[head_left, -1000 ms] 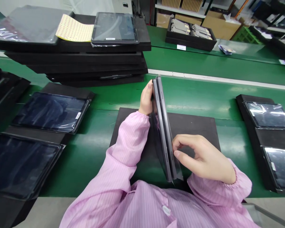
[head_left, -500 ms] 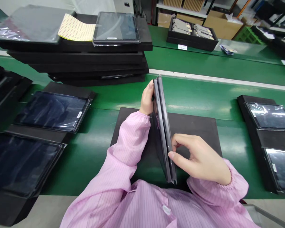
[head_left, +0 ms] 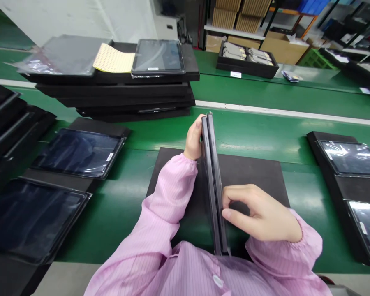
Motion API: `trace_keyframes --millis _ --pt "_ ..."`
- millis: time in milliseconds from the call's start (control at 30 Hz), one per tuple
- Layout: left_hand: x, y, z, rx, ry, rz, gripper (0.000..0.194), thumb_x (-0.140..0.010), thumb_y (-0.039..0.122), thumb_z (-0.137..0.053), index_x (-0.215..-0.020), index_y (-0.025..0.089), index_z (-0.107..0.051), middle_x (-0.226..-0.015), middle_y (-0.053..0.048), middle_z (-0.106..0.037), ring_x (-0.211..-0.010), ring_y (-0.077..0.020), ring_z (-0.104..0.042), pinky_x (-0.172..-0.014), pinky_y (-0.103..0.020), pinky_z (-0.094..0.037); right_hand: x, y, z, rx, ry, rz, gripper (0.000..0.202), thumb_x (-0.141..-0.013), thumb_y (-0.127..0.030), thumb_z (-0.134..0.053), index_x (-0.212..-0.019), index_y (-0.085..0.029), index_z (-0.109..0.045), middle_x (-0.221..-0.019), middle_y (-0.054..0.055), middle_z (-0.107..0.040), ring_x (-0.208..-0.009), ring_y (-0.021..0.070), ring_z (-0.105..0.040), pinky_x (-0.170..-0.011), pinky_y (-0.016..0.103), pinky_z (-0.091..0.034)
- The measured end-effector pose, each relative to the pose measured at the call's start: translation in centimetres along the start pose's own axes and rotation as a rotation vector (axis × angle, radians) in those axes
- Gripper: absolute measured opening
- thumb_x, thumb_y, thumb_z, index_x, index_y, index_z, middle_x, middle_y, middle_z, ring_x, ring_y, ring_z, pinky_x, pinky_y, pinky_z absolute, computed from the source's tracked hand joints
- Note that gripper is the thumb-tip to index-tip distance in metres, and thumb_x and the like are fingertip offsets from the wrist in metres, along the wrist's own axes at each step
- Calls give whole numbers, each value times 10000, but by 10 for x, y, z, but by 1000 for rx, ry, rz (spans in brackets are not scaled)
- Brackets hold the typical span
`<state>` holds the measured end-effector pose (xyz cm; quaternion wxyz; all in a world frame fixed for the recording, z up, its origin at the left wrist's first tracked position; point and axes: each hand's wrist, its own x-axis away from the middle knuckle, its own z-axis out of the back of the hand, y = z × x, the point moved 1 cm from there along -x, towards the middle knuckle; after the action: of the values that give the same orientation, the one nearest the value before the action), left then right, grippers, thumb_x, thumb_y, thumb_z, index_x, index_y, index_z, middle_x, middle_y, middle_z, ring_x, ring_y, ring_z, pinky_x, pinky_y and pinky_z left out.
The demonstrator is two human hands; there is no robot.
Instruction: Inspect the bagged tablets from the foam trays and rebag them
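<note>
Two grey tablets [head_left: 215,185] stand on edge, side by side with a narrow gap between them, above a black foam pad [head_left: 253,168]. My left hand [head_left: 193,139] is closed around their far end, its fingers partly hidden behind the left tablet. At the right tablet's near half, my right hand [head_left: 259,211] has its thumb and index finger pinched close against the side. Whatever lies between those fingertips, if anything, is too small to make out.
Black trays with film-covered tablets [head_left: 80,152] lie on the left, and another black tray [head_left: 357,185] holds two on the right. Behind, a tray stack [head_left: 126,90] carries a tablet, a yellow sticker sheet [head_left: 114,58] and clear bags. A box of grey parts [head_left: 246,65] stands farther back.
The view has tilted up, so everything sits lower in the picture. My right thumb has slipped from the tablet's top edge to its right side. The left hand keeps its grip.
</note>
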<state>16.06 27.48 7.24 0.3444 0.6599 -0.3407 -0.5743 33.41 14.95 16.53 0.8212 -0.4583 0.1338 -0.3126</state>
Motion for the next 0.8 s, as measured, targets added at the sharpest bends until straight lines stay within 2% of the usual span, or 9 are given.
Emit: trace_keyframes --millis 100,200,433,800 --pt "6 18 -5 71 19 -64 558 -911 745 -320 -766 235 -493 -670 -1 -440 -617 -179 -425 -640 -361 -401 2 -5 -6 26 141 2 264 -926 -238 -509 -669 -214 -453 -621 -41 -528 -555 100 -479 -568 226 -381" --pt "9 29 -7 72 2 -100 551 -921 731 -323 -774 231 -503 -670 0 -474 -615 -175 -448 -632 -353 -400 2 -7 -10 34 236 23 292 -935 -216 -468 -652 -218 -394 -592 -51 -457 -533 96 -434 -545 220 -355" --pt "10 34 -8 81 -31 -145 532 -951 686 -316 -794 224 -528 -642 14 -459 -576 -160 -412 -581 -335 -351 0 -4 -8 40 208 43 278 -897 -158 -377 -638 -227 -307 -572 -49 -401 -512 94 -373 -506 218 -311" --pt "13 45 -11 8 -60 -194 519 -970 652 -300 -829 214 -539 -741 -10 -556 -681 -169 -529 -674 -325 -418 4 -3 -5 34 235 -22 293 -884 -241 -405 -613 -226 -296 -557 -49 -361 -512 101 -336 -503 239 -296"
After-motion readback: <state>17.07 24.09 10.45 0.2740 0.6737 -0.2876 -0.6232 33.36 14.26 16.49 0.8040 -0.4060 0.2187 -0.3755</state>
